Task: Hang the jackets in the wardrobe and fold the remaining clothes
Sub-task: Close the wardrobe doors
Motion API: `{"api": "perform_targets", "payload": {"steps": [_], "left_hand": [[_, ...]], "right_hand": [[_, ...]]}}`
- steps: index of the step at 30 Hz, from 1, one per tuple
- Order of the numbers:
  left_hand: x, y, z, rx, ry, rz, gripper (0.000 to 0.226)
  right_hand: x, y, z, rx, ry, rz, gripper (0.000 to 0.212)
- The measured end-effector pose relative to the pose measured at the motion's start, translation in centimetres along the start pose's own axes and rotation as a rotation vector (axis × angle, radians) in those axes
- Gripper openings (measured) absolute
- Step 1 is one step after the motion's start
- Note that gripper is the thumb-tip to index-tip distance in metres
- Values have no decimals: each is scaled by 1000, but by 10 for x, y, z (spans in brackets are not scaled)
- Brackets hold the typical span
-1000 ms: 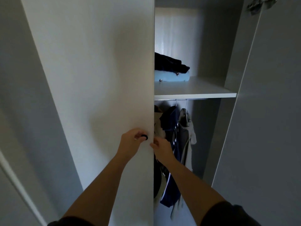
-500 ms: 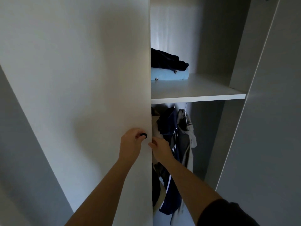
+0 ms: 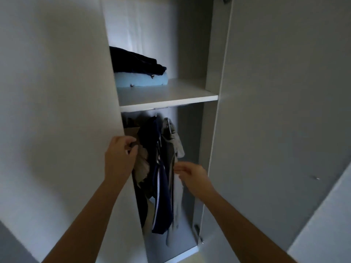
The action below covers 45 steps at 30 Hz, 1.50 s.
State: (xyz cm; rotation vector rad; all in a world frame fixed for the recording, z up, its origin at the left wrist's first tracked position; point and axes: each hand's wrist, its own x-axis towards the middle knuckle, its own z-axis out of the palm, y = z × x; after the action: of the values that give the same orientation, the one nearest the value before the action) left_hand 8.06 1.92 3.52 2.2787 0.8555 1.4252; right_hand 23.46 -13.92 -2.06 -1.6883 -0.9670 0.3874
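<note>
Left hand (image 3: 121, 150) grips the dark knob (image 3: 131, 148) at the free edge of the left door (image 3: 57, 111), with the fingers curled round it. Right hand (image 3: 192, 174) sits just beside the hanging clothes, fingers loosely curled and nothing seen between them. Blur stops me telling whether the fingertips touch the grey jacket (image 3: 173, 143).

Head view, contents:
- A navy jacket (image 3: 161, 179) with white stripes hangs under the shelf (image 3: 171, 95), touching the grey jacket on its right and a beige garment (image 3: 142, 164) on its left.
- On the shelf, a dark folded garment (image 3: 136, 60) lies on top of a light blue folded one (image 3: 141, 81).
- The right door (image 3: 284, 111) stands open.

Judgement: hanging and folding look largely complete, and the step in hand is working the left door.

Procedure:
1. I move the door by the knob alone, in one steady swing.
2. If closing, I first press the beige garment and any loose sleeves back behind the door line with my right hand.
3. I withdraw that hand before the edge passes.
4. I check that no cloth is trapped.
</note>
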Motion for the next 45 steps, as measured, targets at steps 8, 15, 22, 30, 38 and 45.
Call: {"api": "perform_targets", "payload": {"steps": [8, 15, 22, 30, 38, 45], "left_hand": [[-86, 236, 101, -433, -196, 346, 9], [-116, 378, 144, -415, -334, 272, 87], [-109, 398, 164, -131, -442, 89, 104], [-98, 301, 85, -369, -508, 140, 97], [-57, 139, -22, -250, -296, 53, 24], [23, 31, -37, 77, -131, -25, 21]], "right_hand": [[-148, -5, -208, 182, 352, -71, 27], [-186, 32, -299, 11, 491, 91, 24], [-168, 30, -292, 242, 224, -2, 46], [-133, 17, -232, 174, -20, -38, 17], [-70, -32, -72, -51, -206, -298, 18], [17, -61, 44, -228, -184, -351, 14]]}}
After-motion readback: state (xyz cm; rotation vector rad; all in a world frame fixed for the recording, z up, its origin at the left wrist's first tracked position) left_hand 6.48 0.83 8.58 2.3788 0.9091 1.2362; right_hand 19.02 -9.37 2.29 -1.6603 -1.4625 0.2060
